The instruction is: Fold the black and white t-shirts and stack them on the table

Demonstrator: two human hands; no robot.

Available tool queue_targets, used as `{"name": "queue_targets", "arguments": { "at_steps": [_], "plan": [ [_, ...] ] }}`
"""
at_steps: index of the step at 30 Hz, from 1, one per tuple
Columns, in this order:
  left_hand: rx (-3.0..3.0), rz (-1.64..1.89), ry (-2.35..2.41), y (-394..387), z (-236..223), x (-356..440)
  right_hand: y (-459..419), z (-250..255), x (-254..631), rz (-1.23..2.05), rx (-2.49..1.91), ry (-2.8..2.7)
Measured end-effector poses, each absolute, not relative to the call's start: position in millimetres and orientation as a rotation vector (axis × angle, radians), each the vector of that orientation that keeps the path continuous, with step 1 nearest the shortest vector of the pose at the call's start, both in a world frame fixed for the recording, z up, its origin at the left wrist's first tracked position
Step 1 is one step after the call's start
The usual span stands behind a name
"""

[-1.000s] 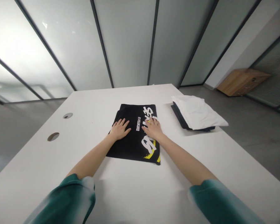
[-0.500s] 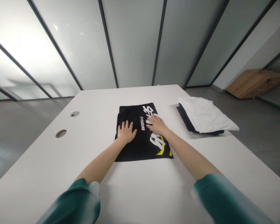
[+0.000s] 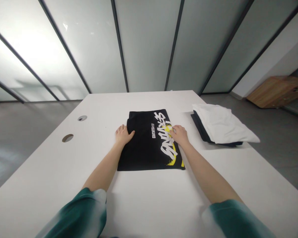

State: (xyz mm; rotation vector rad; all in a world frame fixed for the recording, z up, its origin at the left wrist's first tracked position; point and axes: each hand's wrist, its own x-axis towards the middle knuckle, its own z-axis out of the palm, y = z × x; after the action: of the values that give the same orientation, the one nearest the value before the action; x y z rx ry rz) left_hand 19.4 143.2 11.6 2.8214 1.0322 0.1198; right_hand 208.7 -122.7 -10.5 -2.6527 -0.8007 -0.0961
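Observation:
A folded black T-shirt (image 3: 141,148) with white lettering and a yellow print lies flat on the white table (image 3: 149,198). At its left edge rests my left hand (image 3: 123,135), fingers stretched out over the tabletop beside the cloth and the thumb spread onto it. My right hand (image 3: 180,135) is at the opposite edge, its fingers bent and its thumb on the print, closed on the cloth's border. How far its fingertips reach under the fabric is hidden.
Right of the T-shirt is a stack with white folded cloth (image 3: 221,124) over dark folded cloth (image 3: 201,128). Two round holes pierce the table's left side, one open (image 3: 68,138), one partly covered (image 3: 82,118). Frosted glass panels (image 3: 149,46) stand behind; a wooden cabinet (image 3: 275,91) is far right.
Both hands have slid outward from the T-shirt's top to its left and right edges. More of the lettering shows. The view has shifted slightly.

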Motion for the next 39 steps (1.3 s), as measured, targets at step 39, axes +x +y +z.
{"name": "queue_targets", "arguments": {
  "at_steps": [39],
  "plan": [
    [1.302,0.319,0.557,160.6,9.3,24.6,-128.1,-9.4,222.0,0.372,-1.689,-0.492]
  ]
}}
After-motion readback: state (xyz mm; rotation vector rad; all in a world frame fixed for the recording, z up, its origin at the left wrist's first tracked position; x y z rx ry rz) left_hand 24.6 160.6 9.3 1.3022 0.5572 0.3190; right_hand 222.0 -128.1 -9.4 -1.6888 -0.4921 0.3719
